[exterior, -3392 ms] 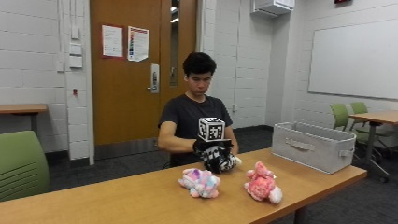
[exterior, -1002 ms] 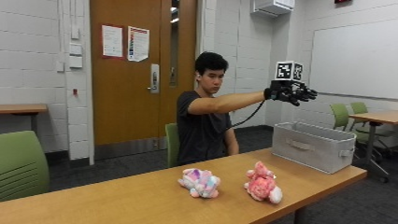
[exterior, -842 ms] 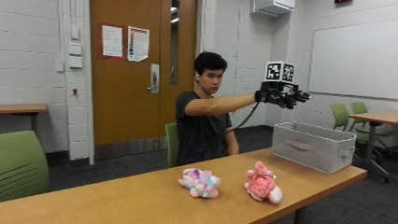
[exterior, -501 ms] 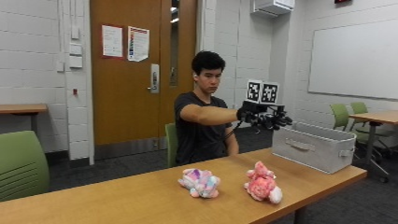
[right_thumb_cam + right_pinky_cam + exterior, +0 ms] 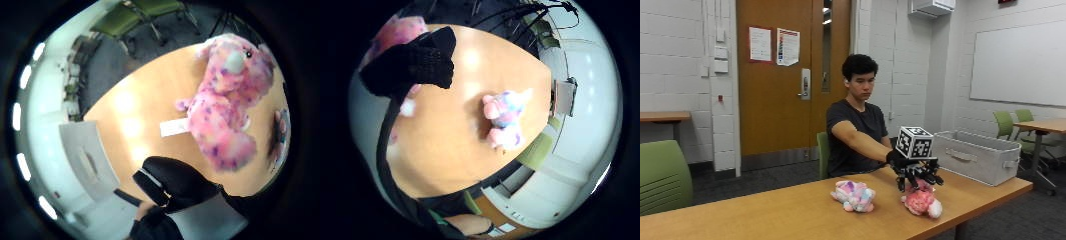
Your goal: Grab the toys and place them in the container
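Black-gloved hand over pink toy, nothing held

Wooden table (image 5: 773,215) carries two plush toys well apart from each other: a pink toy (image 5: 922,202) and a pastel toy (image 5: 853,195). Outside view: right hand (image 5: 914,172) hangs just above the pink toy, fingers spread and pointing down, gripping nothing; contact with the plush cannot be told. Grey container (image 5: 979,157) sits at the table's far end, beyond the hand. Thumb-side palm view alone shows the pink toy's speckled fur, grey nose and a white tag on the tabletop. Little-finger-side view shows the pastel toy lying clear of the hand.
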{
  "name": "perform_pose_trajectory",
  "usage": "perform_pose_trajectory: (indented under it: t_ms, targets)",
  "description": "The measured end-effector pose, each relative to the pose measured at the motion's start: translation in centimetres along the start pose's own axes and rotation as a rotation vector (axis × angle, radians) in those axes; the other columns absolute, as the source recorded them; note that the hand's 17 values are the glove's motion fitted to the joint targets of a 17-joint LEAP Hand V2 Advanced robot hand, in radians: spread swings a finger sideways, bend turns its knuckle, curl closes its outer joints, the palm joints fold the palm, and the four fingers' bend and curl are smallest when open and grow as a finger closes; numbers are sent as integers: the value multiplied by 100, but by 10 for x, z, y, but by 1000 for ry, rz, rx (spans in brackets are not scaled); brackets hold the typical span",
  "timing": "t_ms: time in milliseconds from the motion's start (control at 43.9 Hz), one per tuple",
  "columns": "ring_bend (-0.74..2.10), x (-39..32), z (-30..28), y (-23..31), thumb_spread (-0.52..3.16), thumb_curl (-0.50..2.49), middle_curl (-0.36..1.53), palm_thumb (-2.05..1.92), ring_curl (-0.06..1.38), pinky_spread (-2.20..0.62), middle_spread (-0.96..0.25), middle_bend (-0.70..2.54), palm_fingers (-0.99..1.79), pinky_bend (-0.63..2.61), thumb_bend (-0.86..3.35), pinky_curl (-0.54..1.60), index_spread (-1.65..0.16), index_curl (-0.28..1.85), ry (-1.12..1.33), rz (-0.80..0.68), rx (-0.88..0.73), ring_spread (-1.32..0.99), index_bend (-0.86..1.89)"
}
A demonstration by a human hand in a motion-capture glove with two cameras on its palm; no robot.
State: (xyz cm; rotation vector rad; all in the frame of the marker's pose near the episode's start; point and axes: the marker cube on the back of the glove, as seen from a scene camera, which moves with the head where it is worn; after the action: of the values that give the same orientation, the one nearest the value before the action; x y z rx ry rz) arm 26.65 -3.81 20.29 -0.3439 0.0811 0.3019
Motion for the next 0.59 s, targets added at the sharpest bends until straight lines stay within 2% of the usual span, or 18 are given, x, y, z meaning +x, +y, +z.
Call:
perform_pose_trajectory:
  t_ms: [296,410,432,455,478,546,592]
  targets:
    - [23,-3,50,-24,92,25,15,-5,25,1,-3,3,-25,132,-5,38,-34,23,-18,2,-119,3,15]
    - [27,-2,49,-25,99,27,12,5,27,-4,-2,4,-6,125,0,37,-37,30,9,4,-130,3,35]
    - [33,-2,48,-25,102,28,11,9,28,-8,-3,5,6,123,2,36,-37,33,8,6,-127,2,42]
    - [35,-2,47,-25,103,28,11,9,28,-9,-3,6,6,122,1,35,-38,33,4,8,-123,1,43]
    - [46,-2,46,-25,105,29,10,13,31,-14,-3,6,21,124,4,35,-38,34,-2,9,-116,-2,45]
    - [53,-1,44,-23,109,29,9,18,32,-20,-4,7,27,124,5,34,-38,35,-31,13,-83,-7,46]
    - [66,1,44,-22,113,31,10,27,36,-27,-7,14,48,128,10,35,-38,36,-54,21,-58,-15,44]
